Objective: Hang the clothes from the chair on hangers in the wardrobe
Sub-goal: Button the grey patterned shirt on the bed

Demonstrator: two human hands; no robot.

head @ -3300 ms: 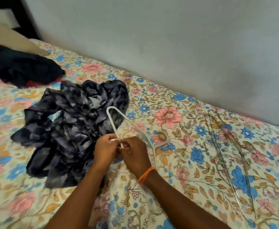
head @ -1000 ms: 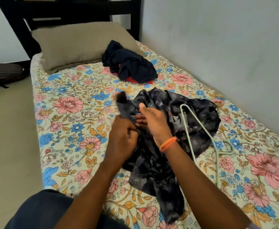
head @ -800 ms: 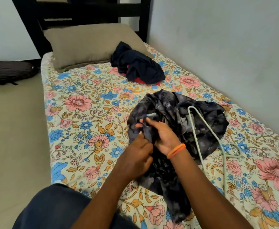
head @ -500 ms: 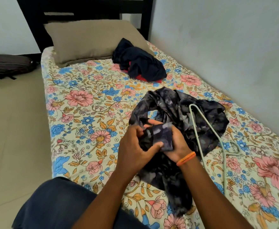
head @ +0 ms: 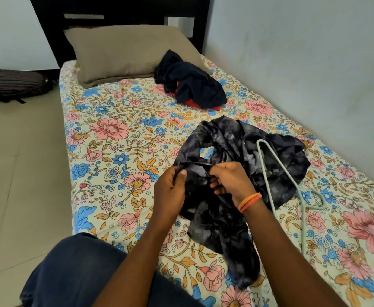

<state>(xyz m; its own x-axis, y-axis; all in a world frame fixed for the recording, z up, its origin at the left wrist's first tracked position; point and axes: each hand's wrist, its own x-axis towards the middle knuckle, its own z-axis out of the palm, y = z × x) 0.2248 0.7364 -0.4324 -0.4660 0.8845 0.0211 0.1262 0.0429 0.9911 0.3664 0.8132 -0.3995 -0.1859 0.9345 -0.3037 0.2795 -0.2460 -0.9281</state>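
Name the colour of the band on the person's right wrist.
Orange; the wristband shows clearly in the head view.

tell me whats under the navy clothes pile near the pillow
A red garment peeks out from under the navy clothes pile, resting on the floral bedsheet. How far it extends beneath is covered.
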